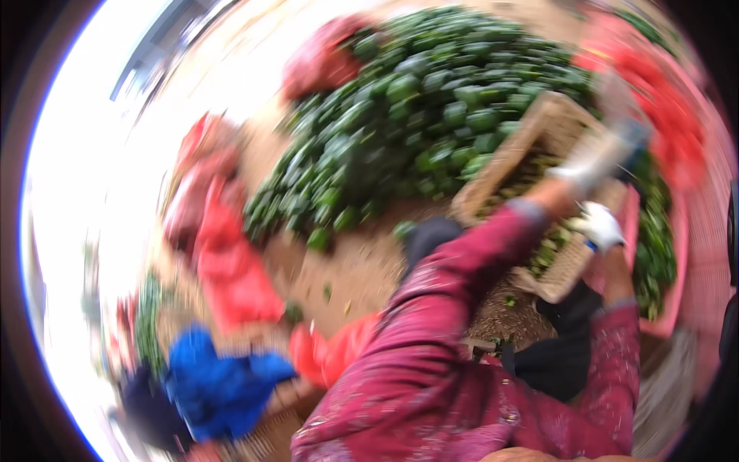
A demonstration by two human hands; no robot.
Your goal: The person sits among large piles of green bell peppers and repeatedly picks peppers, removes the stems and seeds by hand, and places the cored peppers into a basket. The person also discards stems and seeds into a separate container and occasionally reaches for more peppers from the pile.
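Note:
My left hand [574, 173], in a whitish glove, reaches over a tan rectangular crate [502, 173]; motion blur hides its fingers. A blurred pale and blue shape [620, 141] lies just beyond it, and whether I hold it is unclear. Below it, my right hand [600, 226], in a white glove, is bent over the crate's near right part, its fingertips by a small pale-green thing. Small green and brownish pieces [542, 254] lie in the crate. Behind the crate spreads a large heap of dark green vegetables [427, 104], their kind unclear.
Right of my hands stands a pink container [680, 289] of long green vegetables [652, 254]. Red mesh sacks [652, 98] lie beyond; more red sacks [236, 271] are at left. Another person in blue clothing [219, 381] is at lower left. Debris covers the brown floor [340, 283].

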